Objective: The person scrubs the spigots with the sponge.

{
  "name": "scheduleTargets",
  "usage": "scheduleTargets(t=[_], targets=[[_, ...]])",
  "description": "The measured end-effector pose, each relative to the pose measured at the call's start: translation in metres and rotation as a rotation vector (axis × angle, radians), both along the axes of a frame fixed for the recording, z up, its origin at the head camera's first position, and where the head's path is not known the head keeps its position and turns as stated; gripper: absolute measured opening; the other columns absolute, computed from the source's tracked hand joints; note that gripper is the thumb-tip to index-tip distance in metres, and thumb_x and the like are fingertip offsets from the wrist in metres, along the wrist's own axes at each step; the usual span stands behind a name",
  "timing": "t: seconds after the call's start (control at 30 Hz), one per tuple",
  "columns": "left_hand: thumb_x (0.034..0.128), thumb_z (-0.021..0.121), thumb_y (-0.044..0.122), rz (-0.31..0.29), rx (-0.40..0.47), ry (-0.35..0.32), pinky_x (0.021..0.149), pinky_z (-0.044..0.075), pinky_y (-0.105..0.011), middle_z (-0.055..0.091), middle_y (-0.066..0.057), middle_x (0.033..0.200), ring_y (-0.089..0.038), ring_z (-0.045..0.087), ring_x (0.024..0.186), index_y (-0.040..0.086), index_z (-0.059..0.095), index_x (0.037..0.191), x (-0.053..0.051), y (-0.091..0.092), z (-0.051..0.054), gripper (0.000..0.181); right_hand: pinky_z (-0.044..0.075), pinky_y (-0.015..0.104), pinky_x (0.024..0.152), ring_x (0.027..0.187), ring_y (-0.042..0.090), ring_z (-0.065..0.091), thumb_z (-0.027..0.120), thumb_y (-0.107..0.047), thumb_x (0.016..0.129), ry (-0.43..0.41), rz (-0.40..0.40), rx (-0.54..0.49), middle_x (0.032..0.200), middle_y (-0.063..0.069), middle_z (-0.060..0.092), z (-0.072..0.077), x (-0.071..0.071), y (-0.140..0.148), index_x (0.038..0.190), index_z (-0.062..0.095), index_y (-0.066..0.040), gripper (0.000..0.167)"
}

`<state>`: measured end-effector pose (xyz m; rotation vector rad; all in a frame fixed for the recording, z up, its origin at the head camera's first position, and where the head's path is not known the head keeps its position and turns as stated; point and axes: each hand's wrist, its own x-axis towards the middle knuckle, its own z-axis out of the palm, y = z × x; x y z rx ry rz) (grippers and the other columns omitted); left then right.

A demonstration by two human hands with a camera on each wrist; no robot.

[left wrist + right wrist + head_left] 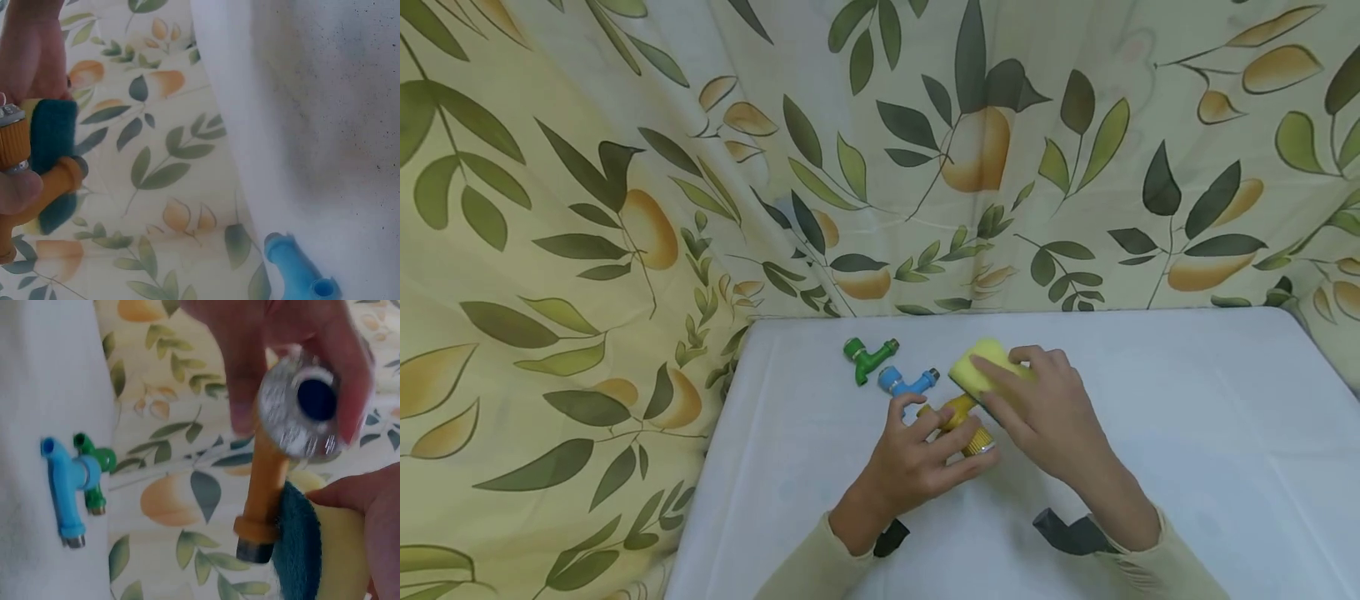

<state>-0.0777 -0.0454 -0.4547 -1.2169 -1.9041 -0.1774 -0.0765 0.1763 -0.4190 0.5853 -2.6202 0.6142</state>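
My left hand (917,458) grips a yellow-orange plastic tap (958,412) by its body and ribbed knob. A yellow sponge (988,362) with a dark green scouring side is pinched in my right hand (1056,412). In the right wrist view the scouring side (299,544) lies against the tap's pipe (265,494), close to its dark threaded end. The left wrist view shows the sponge (53,134) behind the tap (47,197). Just beyond my left fingers a blue tap (906,381) lies on the table, and a green tap (870,358) lies farther back.
The white-covered table (1210,400) runs up to a leaf-and-fruit patterned curtain (1060,208) at the back and left. Dark straps (1071,533) show at both wrists, below the hands.
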Motion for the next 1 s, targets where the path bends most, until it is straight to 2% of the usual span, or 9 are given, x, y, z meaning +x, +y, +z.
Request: scheduleTargets(t=[0.13, 0.23, 0.33, 0.5, 0.6, 0.67, 0.8, 0.9, 1.0], targets=[[0.0951, 0.073, 0.024, 0.005, 0.04, 0.008, 0.094, 0.048, -0.05, 0.073, 0.009, 0.121, -0.013, 0.062, 0.096, 0.041, 0.071, 0.123, -0.002, -0.001, -0.001, 0.032, 0.044, 0.043, 0.071, 0.097, 0.029, 0.055, 0.074, -0.03, 0.091, -0.037, 0.002, -0.006, 0.118, 0.014, 0.064, 0.0, 0.0, 0.003, 0.131, 0.071, -0.029, 0.04], [0.0954, 0.073, 0.019, 0.014, 0.158, -0.051, 0.092, 0.05, -0.05, 0.075, 0.007, 0.117, -0.014, 0.065, 0.091, 0.039, 0.073, 0.121, -0.005, -0.002, -0.003, 0.033, 0.042, 0.042, 0.069, 0.094, 0.028, 0.053, 0.073, -0.029, 0.092, -0.031, -0.055, -0.057, 0.115, 0.014, 0.062, -0.003, 0.0, 0.006, 0.132, 0.07, -0.026, 0.04], [0.0917, 0.076, 0.011, 0.001, 0.355, -0.247, 0.09, 0.051, -0.045, 0.075, 0.002, 0.113, -0.015, 0.069, 0.092, 0.028, 0.075, 0.118, -0.008, -0.004, -0.005, 0.032, 0.044, 0.037, 0.069, 0.095, 0.023, 0.05, 0.071, -0.025, 0.095, -0.081, -0.08, -0.183, 0.115, 0.011, 0.058, -0.007, 0.004, 0.008, 0.137, 0.066, -0.022, 0.042], [0.0884, 0.079, 0.005, -0.126, 0.711, -0.78, 0.09, 0.057, -0.03, 0.072, -0.009, 0.116, -0.018, 0.069, 0.105, 0.009, 0.067, 0.125, -0.01, -0.005, -0.008, 0.039, 0.047, 0.023, 0.068, 0.095, 0.009, 0.048, 0.068, -0.014, 0.095, -0.101, -0.071, -0.412, 0.119, 0.004, 0.056, -0.013, 0.012, 0.008, 0.142, 0.061, -0.021, 0.047], [0.0911, 0.076, 0.007, -0.165, 0.834, -1.013, 0.094, 0.058, -0.03, 0.07, -0.012, 0.122, -0.019, 0.067, 0.111, 0.007, 0.06, 0.133, -0.011, -0.005, -0.009, 0.045, 0.046, 0.018, 0.07, 0.097, 0.006, 0.048, 0.067, -0.004, 0.091, -0.063, -0.008, -0.488, 0.119, 0.006, 0.056, -0.017, 0.017, 0.007, 0.141, 0.06, -0.014, 0.051], [0.0921, 0.075, 0.007, -0.183, 0.877, -1.102, 0.097, 0.057, -0.031, 0.068, -0.013, 0.126, -0.02, 0.065, 0.115, 0.008, 0.057, 0.136, -0.011, -0.005, -0.009, 0.048, 0.045, 0.015, 0.073, 0.099, 0.004, 0.048, 0.066, -0.002, 0.089, -0.05, 0.014, -0.507, 0.119, 0.008, 0.056, -0.018, 0.018, 0.005, 0.14, 0.06, -0.012, 0.052], [0.092, 0.074, 0.006, -0.199, 0.901, -1.177, 0.098, 0.056, -0.028, 0.064, -0.015, 0.128, -0.02, 0.063, 0.115, 0.008, 0.055, 0.139, -0.011, -0.005, -0.008, 0.051, 0.042, 0.011, 0.077, 0.101, 0.002, 0.048, 0.068, -0.002, 0.088, -0.02, -0.02, -0.513, 0.118, 0.008, 0.055, -0.021, 0.018, 0.004, 0.14, 0.06, -0.013, 0.054], [0.0919, 0.074, 0.004, -0.213, 0.928, -1.231, 0.094, 0.056, -0.026, 0.063, -0.016, 0.125, -0.018, 0.063, 0.11, 0.009, 0.054, 0.14, -0.011, -0.005, -0.007, 0.052, 0.04, 0.011, 0.077, 0.101, 0.003, 0.048, 0.069, -0.005, 0.085, 0.052, 0.008, -0.521, 0.117, 0.012, 0.055, -0.024, 0.016, 0.004, 0.137, 0.062, -0.01, 0.053], [0.0928, 0.073, 0.005, -0.22, 0.973, -1.302, 0.088, 0.056, -0.023, 0.065, -0.016, 0.12, -0.016, 0.063, 0.104, 0.012, 0.054, 0.14, -0.01, -0.004, -0.006, 0.052, 0.039, 0.012, 0.076, 0.102, 0.008, 0.048, 0.067, -0.023, 0.093, 0.176, 0.008, -0.486, 0.114, 0.019, 0.055, -0.028, 0.013, 0.001, 0.133, 0.065, -0.007, 0.043]])
